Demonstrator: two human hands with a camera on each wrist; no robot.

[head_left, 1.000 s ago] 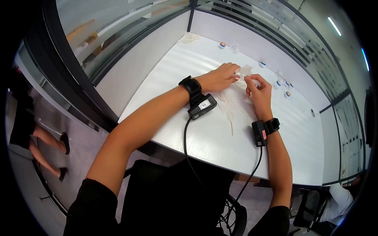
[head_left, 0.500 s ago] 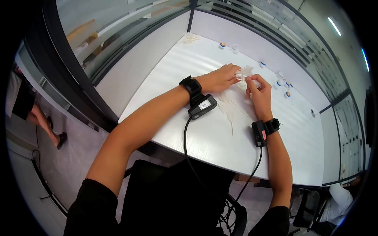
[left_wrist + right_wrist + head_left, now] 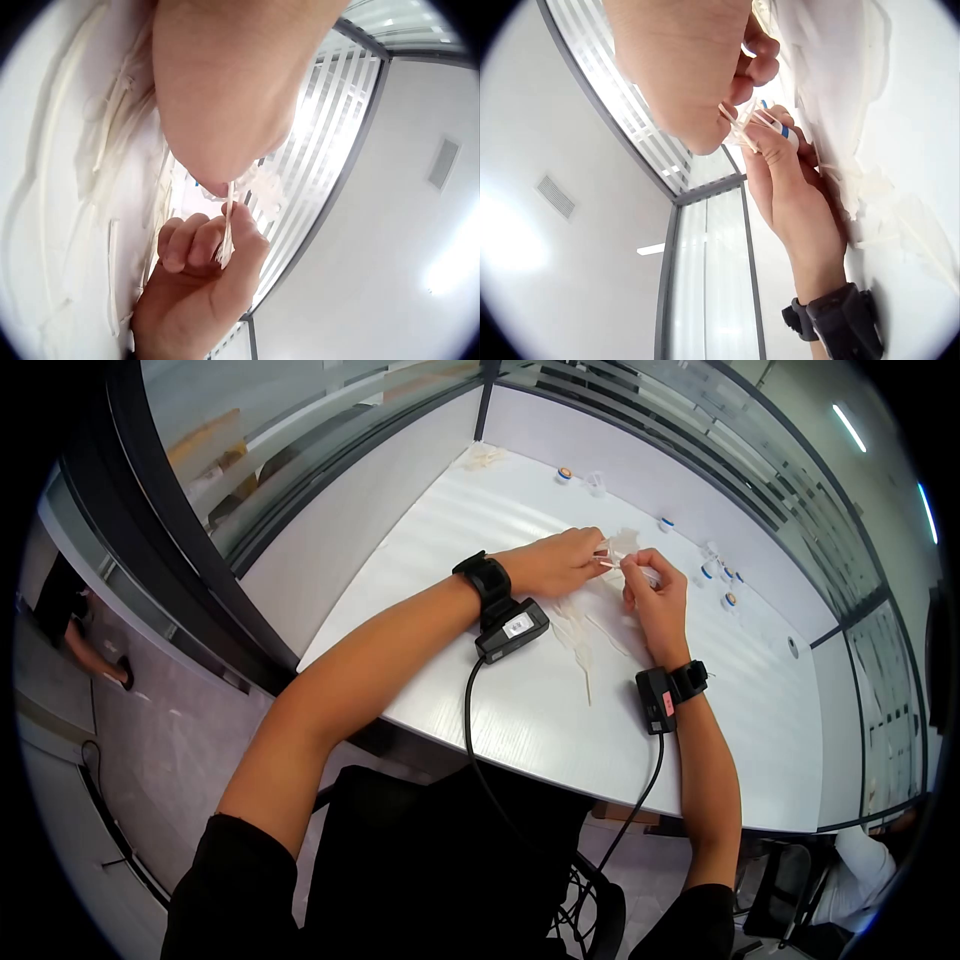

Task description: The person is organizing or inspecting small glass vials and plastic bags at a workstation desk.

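Over the middle of the table, my left hand (image 3: 565, 560) and right hand (image 3: 660, 595) meet at a bundle of thin pale strips (image 3: 742, 127). My left hand grips the bundle, and its thumb lies along it in the right wrist view. A small white and blue piece (image 3: 786, 131) shows among the left fingers, partly covered. Between thumb and fingertips, my right hand pinches a thin pale strip (image 3: 229, 214) in the left wrist view. A ruffled translucent piece (image 3: 624, 542) sticks out beyond the hands. Below them, loose pale strips (image 3: 575, 635) lie on the table.
Several small round pieces with blue and orange (image 3: 730, 600) stand along the table's back and right. Another pale heap (image 3: 485, 457) lies in the far left corner. Low partition walls (image 3: 640, 450) enclose the white table (image 3: 470, 715). Black cables (image 3: 475, 730) trail from both wrist cameras.
My left hand has dipped slightly toward me while my right hand stays nearly in place, both still at the strips. At the far left, a passer-by has moved further out of view.
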